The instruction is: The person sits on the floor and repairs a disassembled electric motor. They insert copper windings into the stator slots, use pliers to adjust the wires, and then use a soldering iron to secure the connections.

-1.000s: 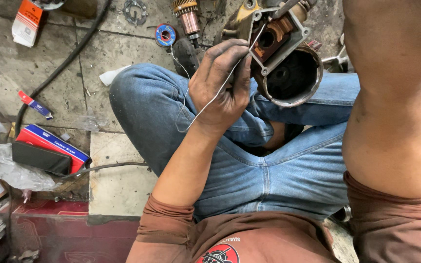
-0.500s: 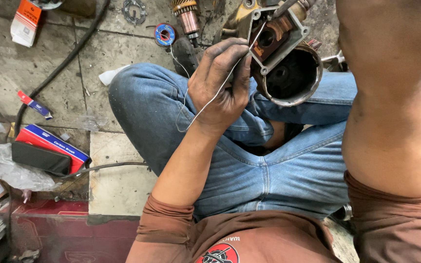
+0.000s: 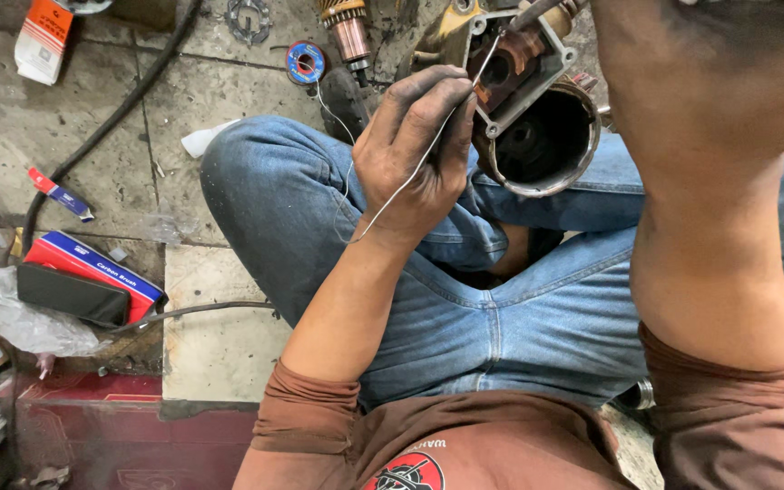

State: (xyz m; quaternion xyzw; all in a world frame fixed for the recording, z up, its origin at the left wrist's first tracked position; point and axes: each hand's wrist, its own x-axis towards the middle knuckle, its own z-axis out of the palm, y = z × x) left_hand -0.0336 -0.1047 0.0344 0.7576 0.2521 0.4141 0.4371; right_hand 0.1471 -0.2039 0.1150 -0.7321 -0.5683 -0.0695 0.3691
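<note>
Pinching a thin silvery solder wire (image 3: pixel 410 177) between closed fingers, the left hand (image 3: pixel 415 154) feeds it up to the grimy round metal motor housing (image 3: pixel 537 127) propped over the lap; the right hand is out of view past its forearm, so its grip cannot be told. Risk (a judgement): the slack wire could slip or bend off the joint. Packages: red-and-blue flat carton (image 3: pixel 93 263) on the floor at left; orange-and-white carton (image 3: pixel 43 36) at upper left; small blue wire spool (image 3: pixel 306 62) beside it
</note>
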